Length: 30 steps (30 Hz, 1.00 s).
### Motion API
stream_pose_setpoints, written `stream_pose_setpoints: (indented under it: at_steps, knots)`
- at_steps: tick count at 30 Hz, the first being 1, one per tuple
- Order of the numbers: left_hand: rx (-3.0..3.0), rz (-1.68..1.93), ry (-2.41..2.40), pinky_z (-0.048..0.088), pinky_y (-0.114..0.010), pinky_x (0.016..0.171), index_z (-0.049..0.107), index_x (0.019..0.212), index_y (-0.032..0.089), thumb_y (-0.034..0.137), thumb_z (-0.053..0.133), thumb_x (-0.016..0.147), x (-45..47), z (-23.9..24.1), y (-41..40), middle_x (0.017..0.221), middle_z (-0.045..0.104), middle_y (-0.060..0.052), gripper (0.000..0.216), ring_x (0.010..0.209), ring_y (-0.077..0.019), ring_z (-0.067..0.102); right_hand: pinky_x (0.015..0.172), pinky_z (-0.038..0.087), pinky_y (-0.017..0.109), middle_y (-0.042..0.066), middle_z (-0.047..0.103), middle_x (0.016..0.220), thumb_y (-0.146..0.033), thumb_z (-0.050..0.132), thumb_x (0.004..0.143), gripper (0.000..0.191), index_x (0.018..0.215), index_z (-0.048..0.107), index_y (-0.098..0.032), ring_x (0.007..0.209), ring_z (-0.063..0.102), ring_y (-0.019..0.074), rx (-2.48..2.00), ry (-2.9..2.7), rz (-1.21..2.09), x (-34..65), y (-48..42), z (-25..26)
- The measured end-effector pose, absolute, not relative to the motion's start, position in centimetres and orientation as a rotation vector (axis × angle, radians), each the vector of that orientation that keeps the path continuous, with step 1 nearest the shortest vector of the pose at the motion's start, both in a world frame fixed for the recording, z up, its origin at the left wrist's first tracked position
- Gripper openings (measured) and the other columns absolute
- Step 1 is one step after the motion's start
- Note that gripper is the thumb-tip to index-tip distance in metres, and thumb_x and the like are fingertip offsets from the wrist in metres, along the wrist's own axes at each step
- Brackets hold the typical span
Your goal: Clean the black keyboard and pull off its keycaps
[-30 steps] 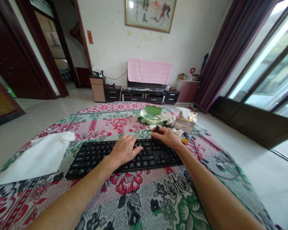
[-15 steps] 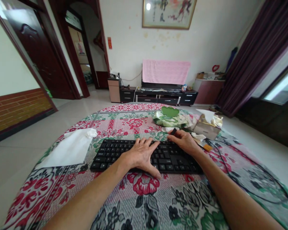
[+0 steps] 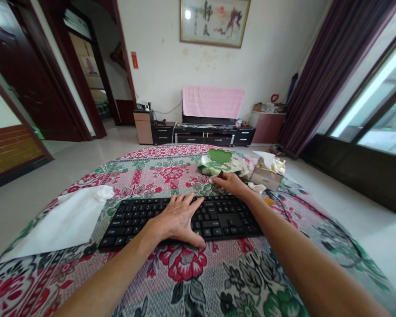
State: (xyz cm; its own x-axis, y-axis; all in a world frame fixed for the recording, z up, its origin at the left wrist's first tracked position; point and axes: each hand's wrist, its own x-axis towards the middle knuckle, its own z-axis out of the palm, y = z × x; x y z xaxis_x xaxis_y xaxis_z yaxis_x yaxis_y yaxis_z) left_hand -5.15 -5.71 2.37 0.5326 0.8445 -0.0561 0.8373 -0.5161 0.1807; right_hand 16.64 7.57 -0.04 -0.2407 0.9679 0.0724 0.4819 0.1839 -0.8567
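Observation:
A black keyboard [image 3: 232, 220] lies flat on the flowered tablecloth in front of me. My left hand [image 3: 180, 220] rests across its middle, fingers spread over the keys and thumb down near the front edge. Just past the back edge, toward the right, my right hand [image 3: 229, 184] is closed on a small black object [image 3: 220, 174] whose end pokes up above the fingers. What kind of object it is cannot be made out. Near that hand's fingertips lies some white tissue [image 3: 212, 179]. An orange-bristled brush [image 3: 269, 201] shows partly beside my right forearm.
Left of the keyboard lies a white cloth or paper sheet [image 3: 62, 220] with a crumpled lump on it. Behind my right hand are a green-and-white package [image 3: 219, 165] and a tissue box [image 3: 267, 178]. A black cable [image 3: 330, 220] loops along the table's right side.
My right hand has moved from over the keyboard's back edge to beyond it, still gripping the black object. My left hand stays on the keys. The whole view has shifted.

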Motion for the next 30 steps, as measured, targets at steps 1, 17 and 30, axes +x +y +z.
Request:
stream_pose_setpoints:
  at_steps: [1,17,30]
  knots:
    - [2.583,0.058,1.439,0.017,-0.053,0.107,0.02,0.144,0.021,0.076,0.059,0.048,-5.1,2.4,-5.8,0.149,0.021,-0.015,0.117,0.132,-0.0391,0.022,0.051,0.043,0.018,0.002,0.066,0.073,-0.03,0.059,0.076,0.018,0.083,0.062,-0.014,0.067,0.061,0.0125,-1.358,-1.802,1.004,16.5,7.9,0.1]
    - [2.58,0.072,1.464,0.018,-0.053,0.107,0.022,0.144,0.021,0.076,0.058,0.048,-5.2,1.9,-5.7,0.149,0.022,-0.014,0.116,0.133,-0.0383,0.022,0.067,0.047,0.025,0.003,0.066,0.089,-0.034,0.056,0.078,0.02,0.088,0.063,-0.018,0.078,0.063,0.0159,-1.379,-1.89,0.387,14.7,10.6,0.4]
    - [2.598,0.094,1.46,0.02,-0.052,0.106,0.022,0.144,0.02,0.076,0.059,0.047,-5.2,1.8,-5.6,0.148,0.026,-0.015,0.118,0.131,-0.0376,0.026,0.075,0.04,0.026,0.015,0.067,0.096,-0.03,0.038,0.089,0.034,0.102,0.063,-0.011,0.09,0.061,0.0215,-1.689,-2.278,-0.202,12.6,9.7,3.2]
